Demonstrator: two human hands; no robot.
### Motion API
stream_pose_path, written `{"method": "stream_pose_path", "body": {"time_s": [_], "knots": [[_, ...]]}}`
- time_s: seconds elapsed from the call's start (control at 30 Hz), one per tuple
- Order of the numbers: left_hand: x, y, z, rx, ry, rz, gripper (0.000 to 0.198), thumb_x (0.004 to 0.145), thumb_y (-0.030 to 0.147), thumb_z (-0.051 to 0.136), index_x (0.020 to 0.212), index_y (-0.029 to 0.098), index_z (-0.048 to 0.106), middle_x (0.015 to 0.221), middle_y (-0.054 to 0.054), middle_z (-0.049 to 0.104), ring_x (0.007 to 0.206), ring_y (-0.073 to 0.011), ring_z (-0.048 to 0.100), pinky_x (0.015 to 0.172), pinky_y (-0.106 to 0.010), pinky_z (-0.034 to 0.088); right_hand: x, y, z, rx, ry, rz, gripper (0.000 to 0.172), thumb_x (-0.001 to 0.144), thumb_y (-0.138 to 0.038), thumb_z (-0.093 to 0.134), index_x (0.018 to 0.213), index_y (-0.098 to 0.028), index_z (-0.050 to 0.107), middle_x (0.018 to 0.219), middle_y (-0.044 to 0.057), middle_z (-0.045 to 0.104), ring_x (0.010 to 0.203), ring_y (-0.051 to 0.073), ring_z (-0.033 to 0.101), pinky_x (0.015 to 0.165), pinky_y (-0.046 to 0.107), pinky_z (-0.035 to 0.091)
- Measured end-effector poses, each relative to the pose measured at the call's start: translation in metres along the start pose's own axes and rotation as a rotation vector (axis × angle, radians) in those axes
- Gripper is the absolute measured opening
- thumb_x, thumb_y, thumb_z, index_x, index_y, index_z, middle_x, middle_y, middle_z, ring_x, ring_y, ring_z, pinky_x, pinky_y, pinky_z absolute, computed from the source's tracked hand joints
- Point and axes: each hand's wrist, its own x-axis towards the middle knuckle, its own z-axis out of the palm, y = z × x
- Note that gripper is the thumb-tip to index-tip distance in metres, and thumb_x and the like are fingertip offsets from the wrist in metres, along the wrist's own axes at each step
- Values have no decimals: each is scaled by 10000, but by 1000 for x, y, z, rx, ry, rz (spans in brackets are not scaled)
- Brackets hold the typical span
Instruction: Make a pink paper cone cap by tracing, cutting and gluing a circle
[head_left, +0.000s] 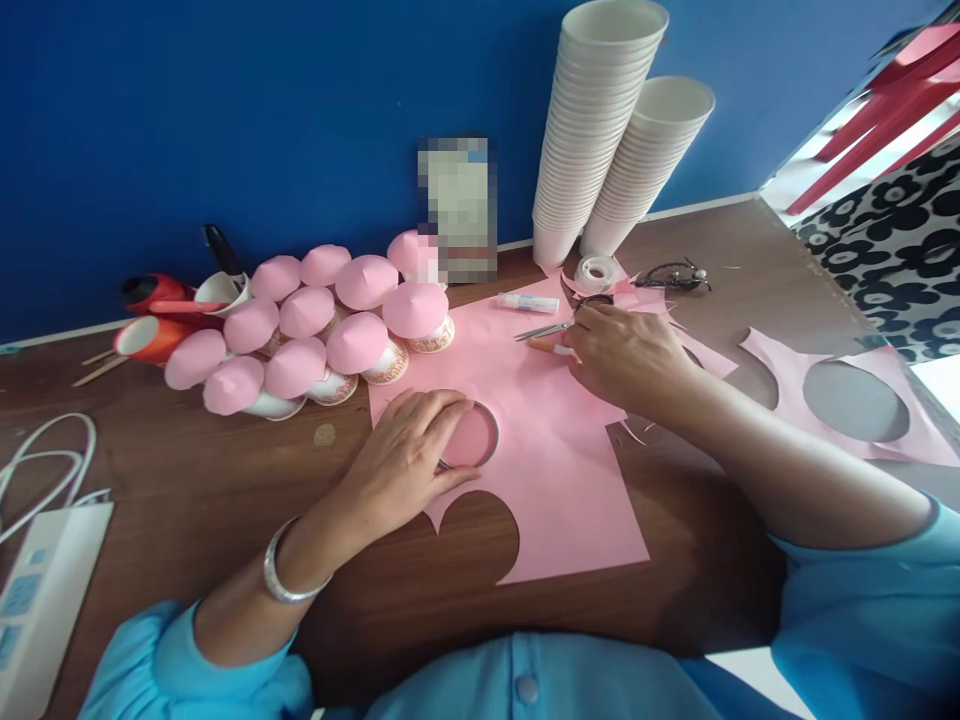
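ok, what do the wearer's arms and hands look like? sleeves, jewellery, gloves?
Left hand and right hand are bare, no gloves. Light blue shirt sleeves, left sleeve and right sleeve, stop short of the forearms. Plain silver bangle on the left wrist. No rings visible.

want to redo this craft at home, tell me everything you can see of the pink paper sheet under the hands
The pink paper sheet lies flat on the brown wooden table, thin and matte. Its near edge has a rounded cut-out, leaving a pointed tip by the left hand, which presses a round ring onto the sheet. The right hand rests on its far right part, beside scissors and a pencil. A glue tube lies at its far edge.
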Motion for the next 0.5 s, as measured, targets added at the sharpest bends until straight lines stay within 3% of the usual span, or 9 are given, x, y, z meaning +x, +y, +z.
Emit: {"method": "stream_pose_path", "body": {"time_s": [0.17, 0.27, 0.37, 0.43, 0.5], "knots": [[-1, -3, 3, -13, 22, 16, 662, 864, 381, 826, 1398, 174, 493, 1342, -162, 636, 1209, -343, 631, 1046, -537, 545, 1, -2, -3, 32, 67, 17, 246, 963, -151, 500, 922, -98, 736, 983, 198, 735, 860, 296, 673, 580, 348, 241], [-1, -4, 3, -32, 36, 30, 651, 863, 392, 825, 1382, 169, 501, 1332, -163, 640, 1202, -342, 628, 1045, -538, 539, 1, -7, -8, 207, 102, 77, 163, 927, -206, 567, 932, -125, 709, 936, 171, 754, 793, 276, 672, 596, 341, 303], [0, -5, 2, -47, 31, 42, 635, 858, 380, 832, 1364, 163, 516, 1320, -161, 654, 1184, -334, 630, 1030, -536, 542, -1, -16, -11, 738, 44, 106, 49, 857, -230, 638, 876, -186, 626, 831, 92, 748, 714, 230, 668, 614, 328, 407], [1, -6, 3, -54, 30, 45, 633, 852, 381, 838, 1358, 165, 523, 1316, -157, 662, 1185, -331, 632, 1026, -533, 543, -3, -24, -11, 1203, -92, 73, 79, 867, -254, 620, 860, -213, 553, 841, 73, 757, 727, 216, 701, 628, 320, 484], [1, -7, 4, -57, 34, 41, 644, 840, 386, 848, 1355, 167, 529, 1316, -158, 663, 1201, -334, 628, 1031, -531, 539, -4, -31, -9, 1525, -258, 29, 108, 895, -298, 597, 893, -225, 517, 910, 85, 780, 743, 215, 729, 602, 313, 526]]}}
